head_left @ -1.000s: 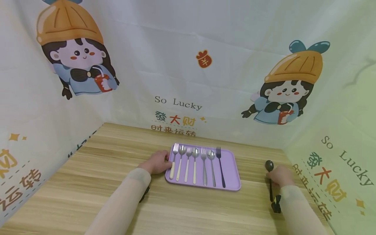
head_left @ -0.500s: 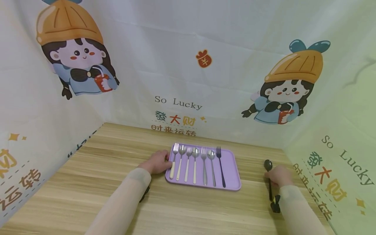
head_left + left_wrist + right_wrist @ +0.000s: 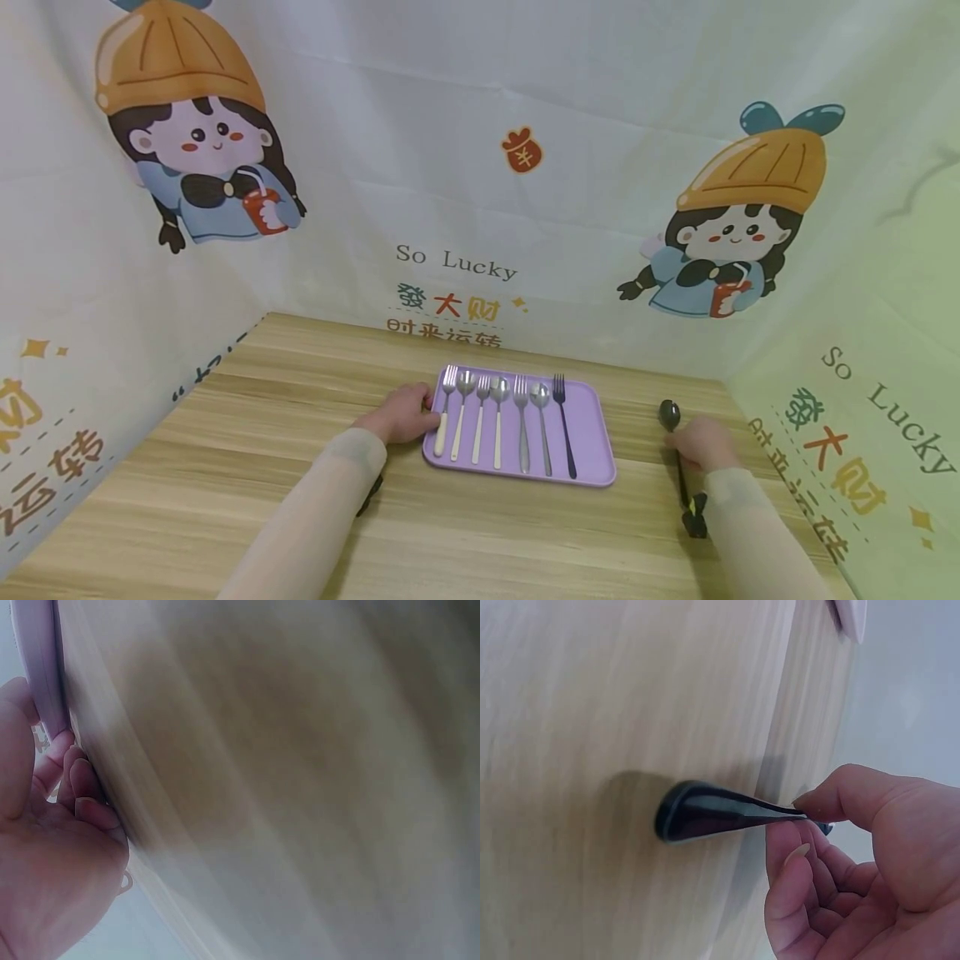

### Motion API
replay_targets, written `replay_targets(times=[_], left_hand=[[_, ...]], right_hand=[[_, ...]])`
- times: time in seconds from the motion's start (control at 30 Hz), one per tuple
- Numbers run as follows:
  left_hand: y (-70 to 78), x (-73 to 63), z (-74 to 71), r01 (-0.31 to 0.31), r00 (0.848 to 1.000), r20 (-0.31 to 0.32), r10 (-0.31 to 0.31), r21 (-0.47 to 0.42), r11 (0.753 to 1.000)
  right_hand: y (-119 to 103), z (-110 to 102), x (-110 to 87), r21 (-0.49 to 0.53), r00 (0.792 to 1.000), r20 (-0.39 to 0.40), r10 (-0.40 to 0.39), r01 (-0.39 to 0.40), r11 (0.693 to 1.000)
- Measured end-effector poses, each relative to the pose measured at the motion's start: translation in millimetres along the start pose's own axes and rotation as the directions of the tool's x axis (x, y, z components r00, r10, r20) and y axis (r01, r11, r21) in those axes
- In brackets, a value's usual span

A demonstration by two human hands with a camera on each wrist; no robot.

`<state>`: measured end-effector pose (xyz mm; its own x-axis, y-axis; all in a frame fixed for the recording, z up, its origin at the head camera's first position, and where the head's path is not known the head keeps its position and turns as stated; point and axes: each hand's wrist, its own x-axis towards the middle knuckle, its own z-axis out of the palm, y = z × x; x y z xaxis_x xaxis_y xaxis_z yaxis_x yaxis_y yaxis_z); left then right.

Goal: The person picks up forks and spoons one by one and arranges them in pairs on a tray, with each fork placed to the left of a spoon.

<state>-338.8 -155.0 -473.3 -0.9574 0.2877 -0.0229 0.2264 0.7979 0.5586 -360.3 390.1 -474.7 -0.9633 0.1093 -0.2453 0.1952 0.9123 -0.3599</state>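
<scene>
My right hand (image 3: 701,443) pinches a black spoon (image 3: 670,414) by its handle between thumb and fingers, to the right of the tray. Its bowl points away from me in the head view; in the right wrist view the handle end of the spoon (image 3: 720,811) casts a shadow on the table. At the left edge of the purple tray (image 3: 587,433), my left hand (image 3: 405,414) grips the rim, thumb on one side and fingers curled at the other. Forks and spoons lie side by side on the tray, ending with a black fork (image 3: 564,427) at the right.
The wooden table (image 3: 480,542) carries the tray near its middle. A printed cloth (image 3: 450,167) hangs behind the table and along both sides. Bare tray surface shows to the right of the black fork.
My right hand has moved a little left toward the tray with the black spoon, whose handle now slants more. The left hand and the tray have stayed in place.
</scene>
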Motion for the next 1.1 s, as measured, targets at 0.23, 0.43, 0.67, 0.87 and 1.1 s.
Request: replay_targets(times=[0.23,0.43,0.67,0.87,1.1], left_hand=[[-1.5,2.0,0.8,0.008,1.000,0.012,-0.008,0.004,1.000],[-2.6,3.3,2.3,0.013,1.000,0.009,-0.013,-0.005,1.000],[-0.8,1.5,1.0,0.014,1.000,0.006,-0.014,0.003,1.000],[7.4,-5.6,-4.3,0.009,1.000,0.003,-0.009,0.010,1.000],[12.1,-8.8,-6.8,0.023,1.000,0.014,-0.024,0.012,1.000]], right_hand=[[-18.4,-0.3,-5.7,0.017,0.998,-0.047,-0.032,0.033,0.999],[-68.1,-15.1,-54.4,0.075,0.996,-0.069,-0.057,0.063,0.995],[-43.2,11.6,12.7,-0.008,0.992,-0.080,-0.097,0.097,0.995],[-66.9,11.6,1.3,-0.001,0.994,-0.083,-0.074,0.074,0.997],[-127.1,-7.6,-70.1,-0.023,0.985,-0.119,-0.124,0.122,0.992]])
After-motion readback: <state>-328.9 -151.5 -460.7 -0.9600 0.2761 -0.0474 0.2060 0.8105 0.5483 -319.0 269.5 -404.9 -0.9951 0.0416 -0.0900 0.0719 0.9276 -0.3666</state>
